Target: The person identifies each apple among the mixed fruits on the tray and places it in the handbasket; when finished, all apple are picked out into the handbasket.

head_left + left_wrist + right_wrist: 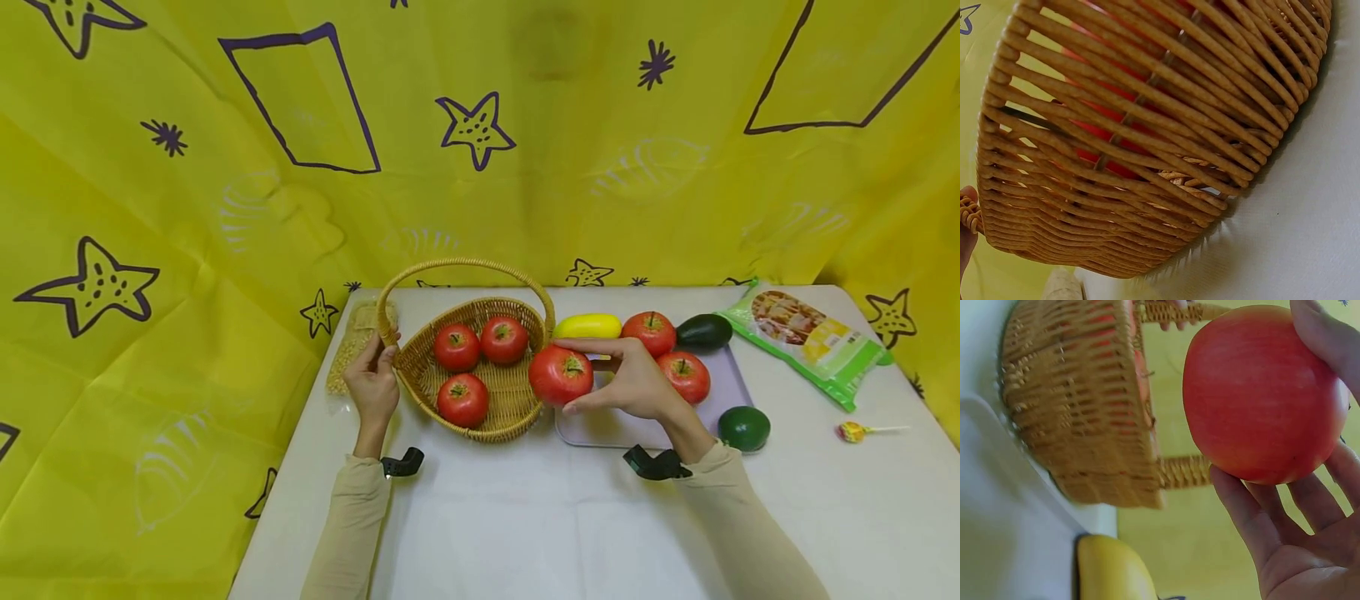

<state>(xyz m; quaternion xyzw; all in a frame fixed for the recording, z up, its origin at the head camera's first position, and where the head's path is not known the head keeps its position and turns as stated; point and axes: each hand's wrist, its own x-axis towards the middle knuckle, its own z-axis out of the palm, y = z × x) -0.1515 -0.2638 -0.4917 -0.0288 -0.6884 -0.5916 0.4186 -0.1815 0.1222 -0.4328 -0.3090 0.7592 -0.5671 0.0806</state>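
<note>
My left hand (pixel 373 387) grips the left foot of the arched handle of a wicker basket (pixel 502 396). Three red apples, one of them the front apple (pixel 462 400), lie inside. In the right wrist view, the woven side of the basket (pixel 1079 425) faces the camera. My right hand (pixel 633 379) holds another red apple (pixel 560 375) between thumb and fingers, just beside the basket's right rim. The right wrist view shows this apple (pixel 1263 394) raised above the tray. Through the weave in the left wrist view, red shows behind the basket wall (pixel 1116 219).
A pale purple tray (pixel 611 432) holds a yellow oblong fruit (pixel 588 326), two red apples (pixel 685 377) and a dark green fruit (pixel 703 332). A round green fruit (pixel 744 428) sits at its corner. Farther right are a green food bag (pixel 810 337) and a lollipop (pixel 852 432); a clear packet (pixel 347 358) lies left.
</note>
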